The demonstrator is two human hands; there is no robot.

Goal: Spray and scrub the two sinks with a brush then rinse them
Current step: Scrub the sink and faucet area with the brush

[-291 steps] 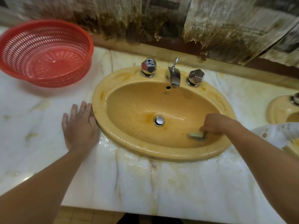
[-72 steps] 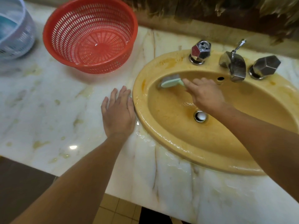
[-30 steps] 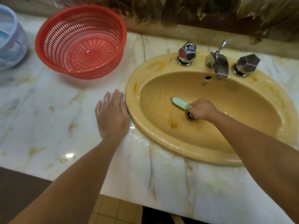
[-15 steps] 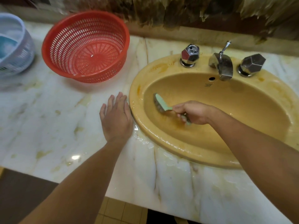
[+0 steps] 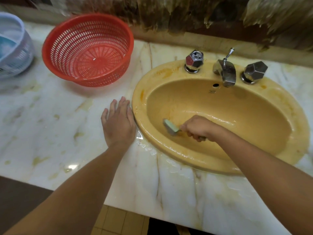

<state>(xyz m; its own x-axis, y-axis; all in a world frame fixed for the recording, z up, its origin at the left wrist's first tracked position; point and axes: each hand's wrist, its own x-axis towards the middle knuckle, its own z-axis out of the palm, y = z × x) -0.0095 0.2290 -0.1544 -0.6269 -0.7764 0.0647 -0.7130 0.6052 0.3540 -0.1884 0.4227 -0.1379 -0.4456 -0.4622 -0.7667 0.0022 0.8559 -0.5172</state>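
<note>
No text can be read. The glossy mustard-yellow oval ceramic sink (image 5: 220, 106) carries a small dark mark on its back inner wall, just below the round overflow hole (image 5: 216, 85), but it is too small and blurred to make out. The torn, brown-stained paper on the wall (image 5: 169, 14) above shows no legible print.
</note>
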